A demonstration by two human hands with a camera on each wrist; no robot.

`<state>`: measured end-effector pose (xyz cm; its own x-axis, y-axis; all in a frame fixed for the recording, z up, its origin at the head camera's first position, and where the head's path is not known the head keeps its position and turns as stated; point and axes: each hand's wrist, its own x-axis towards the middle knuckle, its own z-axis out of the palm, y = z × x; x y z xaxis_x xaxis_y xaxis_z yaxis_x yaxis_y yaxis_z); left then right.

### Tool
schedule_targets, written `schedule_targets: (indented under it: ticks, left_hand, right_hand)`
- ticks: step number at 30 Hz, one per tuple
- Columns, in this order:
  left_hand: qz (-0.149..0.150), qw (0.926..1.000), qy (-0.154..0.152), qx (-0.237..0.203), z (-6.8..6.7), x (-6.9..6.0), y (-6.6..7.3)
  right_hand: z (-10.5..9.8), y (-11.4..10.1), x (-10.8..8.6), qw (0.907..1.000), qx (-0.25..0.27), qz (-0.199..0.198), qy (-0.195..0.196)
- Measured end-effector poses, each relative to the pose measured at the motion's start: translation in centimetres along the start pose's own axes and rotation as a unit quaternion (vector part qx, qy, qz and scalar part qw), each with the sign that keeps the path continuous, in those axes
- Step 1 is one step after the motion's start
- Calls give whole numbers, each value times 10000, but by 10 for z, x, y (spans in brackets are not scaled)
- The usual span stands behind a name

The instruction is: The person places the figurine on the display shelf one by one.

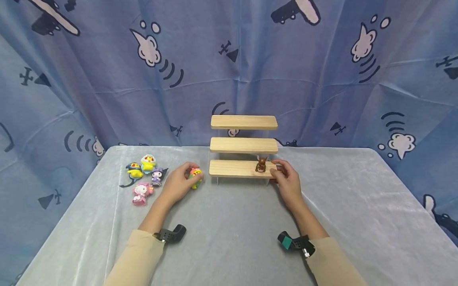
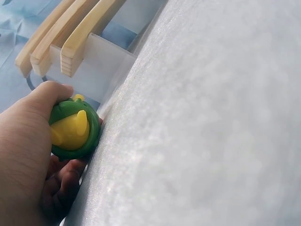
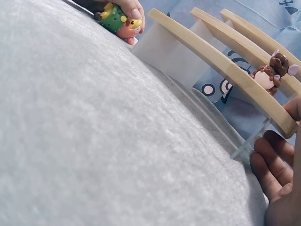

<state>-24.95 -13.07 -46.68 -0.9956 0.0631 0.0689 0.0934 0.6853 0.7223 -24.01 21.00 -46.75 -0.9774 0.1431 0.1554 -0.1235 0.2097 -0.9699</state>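
My left hand [image 1: 177,183] grips a small toy figurine [image 1: 195,178] on the cloth, left of a three-tier wooden display shelf [image 1: 232,169]. In the left wrist view the figurine [image 2: 75,129] shows a green and yellow side; the right wrist view adds a pink part with a face [image 3: 128,31]. At the shelf's right end, my right hand [image 1: 290,186] holds the lowest board, thumb on top and fingers beneath it. Beside that thumb, a brown figurine [image 1: 261,165] with large ears and a pale belly sits upright on the board.
Several other figurines stand or lie at the left: a pink one [image 1: 141,193], a purple and white one [image 1: 156,177], a yellow one with a white top [image 1: 148,163] and a blue and yellow one [image 1: 134,171]. A patterned blue curtain [image 1: 307,99] hangs behind the grey cloth-covered table [image 1: 229,238].
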Motion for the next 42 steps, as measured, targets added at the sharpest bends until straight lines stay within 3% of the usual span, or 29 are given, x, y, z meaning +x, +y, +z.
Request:
schedule_targets:
  ticks: [42]
  left_hand:
    - [14,10000,12,75,-1,-1,0]
  right_hand:
    - [1,0,0,10000,-43,-34,-13]
